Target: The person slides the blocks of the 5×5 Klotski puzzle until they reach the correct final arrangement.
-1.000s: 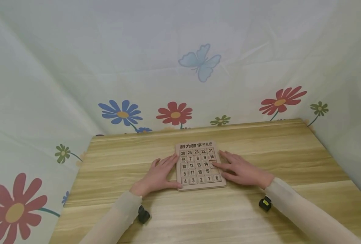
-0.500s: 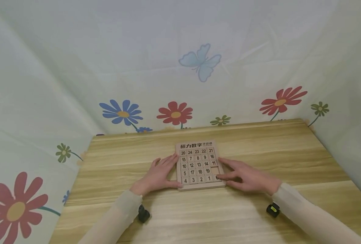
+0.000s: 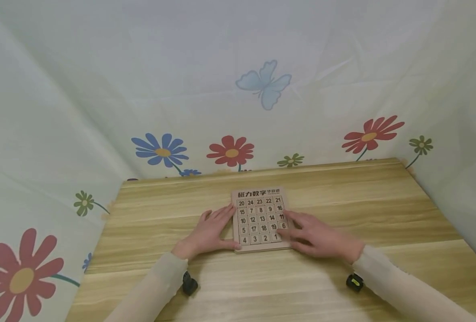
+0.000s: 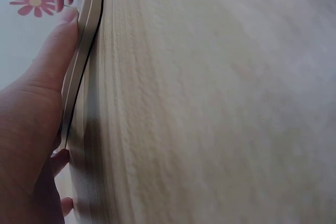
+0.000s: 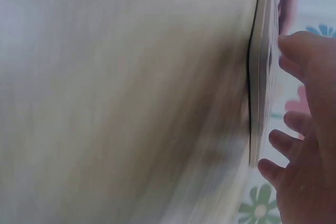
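A wooden number sliding puzzle (image 3: 262, 193) lies flat on the table, with square numbered tiles in its frame. My left hand (image 3: 206, 233) rests against its left side, fingers extended along the edge and thumb (image 4: 63, 40) on the near left corner. Over the lower right of the puzzle is my right hand (image 3: 320, 236); its index fingertip is down by tile 1 (image 3: 276, 237), just below tile 6 (image 3: 284, 226). That hand hides the bottom right cell. In the right wrist view, the thumb and fingers spread beside the puzzle's edge (image 5: 255, 82).
The wood-grain table (image 3: 173, 197) reaches back to a white cloth (image 3: 322, 53) printed with flowers and a butterfly. Cloth also hangs at both sides. A small black device (image 3: 189, 284) sits at the left wrist and another (image 3: 354, 282) at the right.
The right index finger first uncovers tile 11 in the third row, then pushes tile 6 up from the bottom right corner to beneath it. The left hand stays put.
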`<action>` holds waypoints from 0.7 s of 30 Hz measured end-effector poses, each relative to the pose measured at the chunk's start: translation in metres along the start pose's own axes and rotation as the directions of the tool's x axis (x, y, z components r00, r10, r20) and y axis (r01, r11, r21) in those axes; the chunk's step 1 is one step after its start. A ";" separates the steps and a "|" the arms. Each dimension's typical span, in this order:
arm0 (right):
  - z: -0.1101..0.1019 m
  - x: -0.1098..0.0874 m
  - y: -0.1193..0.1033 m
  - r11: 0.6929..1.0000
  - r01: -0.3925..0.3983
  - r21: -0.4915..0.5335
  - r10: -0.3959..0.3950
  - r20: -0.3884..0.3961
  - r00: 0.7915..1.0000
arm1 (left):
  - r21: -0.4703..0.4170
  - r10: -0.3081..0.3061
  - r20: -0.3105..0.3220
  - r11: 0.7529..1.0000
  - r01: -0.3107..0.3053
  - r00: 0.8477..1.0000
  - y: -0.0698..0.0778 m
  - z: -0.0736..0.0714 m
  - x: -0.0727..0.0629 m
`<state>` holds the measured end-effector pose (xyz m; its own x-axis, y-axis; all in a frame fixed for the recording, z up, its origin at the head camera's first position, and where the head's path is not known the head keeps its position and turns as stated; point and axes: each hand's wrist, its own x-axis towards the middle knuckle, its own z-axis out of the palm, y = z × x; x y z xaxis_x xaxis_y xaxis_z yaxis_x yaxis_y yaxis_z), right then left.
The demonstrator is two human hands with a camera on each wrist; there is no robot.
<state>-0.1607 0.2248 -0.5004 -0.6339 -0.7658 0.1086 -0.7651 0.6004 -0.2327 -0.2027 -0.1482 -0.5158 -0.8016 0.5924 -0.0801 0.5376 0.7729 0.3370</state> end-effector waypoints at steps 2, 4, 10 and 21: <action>0.003 0.001 -0.005 0.999 0.029 -0.020 -0.029 -0.006 1.000 | -0.003 0.003 -0.004 1.000 -0.003 1.000 0.000 0.000 0.000; 0.003 -0.001 -0.008 0.999 0.032 -0.016 -0.032 -0.013 0.999 | -0.006 0.007 -0.008 1.000 -0.007 1.000 0.001 0.000 -0.001; -0.001 -0.016 -0.004 1.000 0.027 0.015 -0.026 -0.065 0.998 | -0.010 0.009 -0.012 1.000 -0.009 1.000 -0.001 0.000 -0.002; 0.002 -0.002 -0.010 0.998 0.052 -0.042 -0.054 -0.043 0.998 | 0.004 0.016 -0.008 1.000 -0.016 1.000 -0.001 0.000 -0.001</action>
<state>-0.1514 0.2193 -0.5002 -0.5962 -0.7863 0.1620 -0.8010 0.5690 -0.1862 -0.2021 -0.1495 -0.5159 -0.7951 0.6027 -0.0675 0.5511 0.7645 0.3343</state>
